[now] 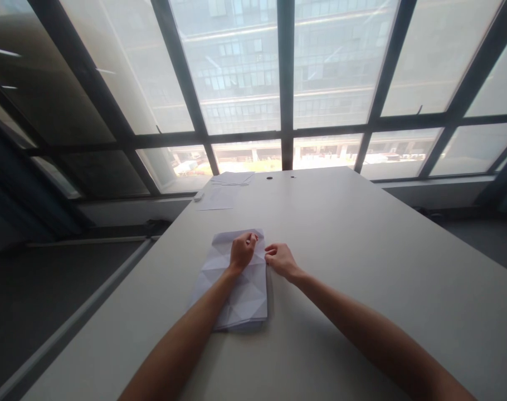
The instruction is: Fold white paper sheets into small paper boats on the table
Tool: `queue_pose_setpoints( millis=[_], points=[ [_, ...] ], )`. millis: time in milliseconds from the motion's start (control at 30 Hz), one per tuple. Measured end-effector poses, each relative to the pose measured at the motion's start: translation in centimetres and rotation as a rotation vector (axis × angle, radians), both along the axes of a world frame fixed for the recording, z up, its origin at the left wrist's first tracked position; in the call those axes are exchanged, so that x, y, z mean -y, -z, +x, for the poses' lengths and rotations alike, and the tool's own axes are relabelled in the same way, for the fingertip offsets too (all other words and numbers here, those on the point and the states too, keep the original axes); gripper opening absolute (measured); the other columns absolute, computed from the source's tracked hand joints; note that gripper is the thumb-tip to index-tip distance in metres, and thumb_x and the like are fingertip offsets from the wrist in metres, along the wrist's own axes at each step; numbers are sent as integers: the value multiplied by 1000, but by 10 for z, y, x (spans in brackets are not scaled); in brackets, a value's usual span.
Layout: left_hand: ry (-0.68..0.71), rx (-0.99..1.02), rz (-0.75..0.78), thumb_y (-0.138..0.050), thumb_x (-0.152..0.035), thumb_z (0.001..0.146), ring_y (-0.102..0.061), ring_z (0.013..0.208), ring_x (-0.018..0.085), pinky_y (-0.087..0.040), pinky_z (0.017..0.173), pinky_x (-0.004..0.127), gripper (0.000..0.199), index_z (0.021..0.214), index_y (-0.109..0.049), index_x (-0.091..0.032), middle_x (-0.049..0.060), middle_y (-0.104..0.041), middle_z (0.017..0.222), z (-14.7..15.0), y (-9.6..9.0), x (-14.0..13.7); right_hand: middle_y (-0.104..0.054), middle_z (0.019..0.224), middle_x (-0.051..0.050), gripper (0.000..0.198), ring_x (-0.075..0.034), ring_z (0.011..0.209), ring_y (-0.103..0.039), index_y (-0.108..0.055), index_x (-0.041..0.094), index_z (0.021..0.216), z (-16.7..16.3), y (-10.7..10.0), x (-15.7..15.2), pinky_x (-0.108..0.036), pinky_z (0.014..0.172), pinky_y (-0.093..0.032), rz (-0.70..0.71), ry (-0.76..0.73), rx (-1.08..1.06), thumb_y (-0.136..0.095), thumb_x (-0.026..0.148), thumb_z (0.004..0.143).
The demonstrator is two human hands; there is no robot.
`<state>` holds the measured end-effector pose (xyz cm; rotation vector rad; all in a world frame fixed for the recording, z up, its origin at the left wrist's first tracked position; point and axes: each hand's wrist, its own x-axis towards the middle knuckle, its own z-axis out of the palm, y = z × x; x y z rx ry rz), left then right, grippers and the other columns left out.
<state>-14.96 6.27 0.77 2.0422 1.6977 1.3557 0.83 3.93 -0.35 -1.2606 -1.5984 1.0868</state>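
Observation:
A stack of white paper sheets (249, 298) lies on the table, its top sheet marked by crossing fold creases. My left hand (242, 252) rests over the upper part of this stack, fingers curled in; whatever they hold, if anything, is hidden. At the right edge of the paper is my right hand (279, 258), thumb and fingers closed together at the sheet's edge. Both hands are close together, a narrow gap between them. The lower sheets stick out slightly at the near end of the stack.
The long white table (341, 234) reaches toward large framed windows (237, 67). More loose white sheets (215, 199) lie at its far left, with a small white object (199, 196) beside them. A dark round cable hole (269, 178) is near the far edge.

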Motion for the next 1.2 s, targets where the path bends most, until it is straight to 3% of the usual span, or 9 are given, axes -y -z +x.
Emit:
queue_pose_setpoints(
  millis=[200,333,400,500,600,767,867,1033,1200],
  points=[
    [-22,0,1,-40,-32,92,-64,69,17,-48,68,26,35,76,-67,-18,4,-71,77,0,1,1,-74,88,-8,22,-19,82,-69,-73,14,88,-7,-5,4,-27,73,-53,-5,32,-222,-60,14,70],
    [-32,21,20,-40,-32,92,-65,71,18,-49,69,27,34,75,-67,-18,5,-71,78,2,-2,2,-72,79,-7,24,-15,62,-65,-68,13,97,-17,-5,2,-25,60,-53,-153,40,-296,-63,21,75],
    [-42,40,38,-40,-32,93,-66,73,18,-49,70,27,34,76,-67,-18,5,-72,80,3,-7,4,-70,73,-4,27,-14,57,-62,-67,14,100,-21,-3,0,-25,57,-52,-108,25,-198,-66,20,74],
    [-29,56,49,-39,-32,93,-66,75,18,-50,71,27,35,78,-68,-18,5,-73,82,3,-25,8,-71,72,-4,18,-15,67,-65,-72,16,87,-21,-2,-3,-25,64,-51,47,4,-89,-64,14,71],
    [50,52,44,-42,-33,93,-68,82,18,-51,73,27,33,83,-70,-18,5,-74,86,2,-53,14,-74,81,-6,15,-18,76,-67,-73,16,83,-8,-7,-9,-27,71,-52,146,6,-178,-61,19,75],
    [120,48,59,-42,-35,95,-67,92,20,-52,80,30,33,94,-70,-18,5,-74,96,11,-85,22,-75,89,-8,25,-20,79,-67,-73,14,91,51,-21,-20,-31,73,-54,224,57,-243,-64,33,76],
    [232,-70,-19,-45,-34,93,-65,101,22,-51,91,35,31,104,-70,-18,7,-72,107,26,-77,17,-75,91,-10,31,-21,79,-67,-73,13,93,101,-21,-26,-33,73,-54,224,97,-215,-65,37,75],
    [476,-398,-132,-54,-44,91,-53,125,24,-39,108,38,49,134,-55,-21,9,-59,135,60,-37,1,-75,89,-11,30,-23,80,-68,-73,14,91,181,-2,-34,-36,76,-53,199,237,-96,-64,35,73],
    [483,-597,-193,-53,-53,91,-31,142,28,-24,117,48,62,145,-42,-25,8,-40,152,85,2,0,-74,91,-11,28,-24,82,-67,-73,14,92,218,20,-28,-37,80,-52,235,273,157,-55,32,79]
  ],
)
